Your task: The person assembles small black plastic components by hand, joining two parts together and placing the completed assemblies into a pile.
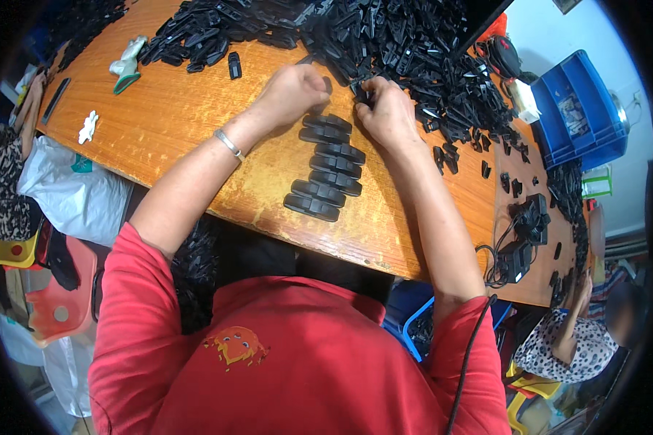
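My left hand (295,90) is closed with its fingers curled together, just beyond the row of parts; what it grips, if anything, is hidden. In my right hand (390,112), thumb and fingers pinch a small black plastic part (358,92) at the near edge of the heap. Between my forearms lies a row of several black plastic clips (326,165), side by side and partly overlapping, running toward me. A large heap of black plastic pieces (384,36) spreads beyond both hands. One single black clip (234,65) lies apart, left of the left hand.
On the wooden table (196,134) at left are a pale figurine with a green base (128,65) and a white cut-out (88,127). Black power adapters (516,261) with cable lie at right. Blue bins (580,109) stand far right. Other people sit at both sides.
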`<state>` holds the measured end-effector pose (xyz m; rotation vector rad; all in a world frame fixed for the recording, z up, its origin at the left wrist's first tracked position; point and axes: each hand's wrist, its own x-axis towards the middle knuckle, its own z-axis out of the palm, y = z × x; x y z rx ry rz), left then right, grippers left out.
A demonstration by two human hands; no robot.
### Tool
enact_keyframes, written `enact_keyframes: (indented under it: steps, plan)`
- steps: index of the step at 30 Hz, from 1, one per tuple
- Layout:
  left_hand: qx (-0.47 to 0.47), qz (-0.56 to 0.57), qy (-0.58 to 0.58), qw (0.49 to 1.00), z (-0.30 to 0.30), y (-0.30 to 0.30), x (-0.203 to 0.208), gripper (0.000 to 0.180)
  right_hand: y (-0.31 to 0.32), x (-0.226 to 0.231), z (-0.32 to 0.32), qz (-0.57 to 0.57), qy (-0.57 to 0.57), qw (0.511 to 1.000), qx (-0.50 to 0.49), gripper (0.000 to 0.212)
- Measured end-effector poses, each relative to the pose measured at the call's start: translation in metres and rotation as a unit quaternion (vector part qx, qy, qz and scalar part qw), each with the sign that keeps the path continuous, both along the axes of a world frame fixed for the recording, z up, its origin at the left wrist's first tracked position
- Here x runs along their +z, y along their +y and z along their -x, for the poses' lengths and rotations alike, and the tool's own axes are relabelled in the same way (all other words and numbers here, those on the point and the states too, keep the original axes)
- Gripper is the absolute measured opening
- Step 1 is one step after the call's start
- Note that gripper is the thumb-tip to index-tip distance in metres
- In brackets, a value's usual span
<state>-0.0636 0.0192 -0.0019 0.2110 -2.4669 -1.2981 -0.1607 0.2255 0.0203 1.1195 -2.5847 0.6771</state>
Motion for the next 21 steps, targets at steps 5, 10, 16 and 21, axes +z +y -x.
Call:
enact_keyframes:
  steps: [5,10,16,21]
  plan:
    - [-0.004,-0.174,-0.018,0.985,0.002,-0.002,-0.004,0.010,0.010,0.007,-0.013,0.078,-0.147,0.986,0.021,0.035]
    - [0.028,0.086,0.007,0.996,0.001,-0.015,-0.001,0.013,0.021,0.012,-0.031,0.078,-0.170,0.982,0.001,0.026]
    - [0.007,0.245,0.108,0.963,-0.014,-0.009,0.004,0.023,0.032,0.017,-0.032,-0.022,-0.117,0.993,0.014,0.024]
    - [-0.063,0.376,0.204,0.901,-0.006,-0.009,0.010,0.027,0.028,0.028,-0.035,-0.167,-0.012,0.985,0.028,0.021]
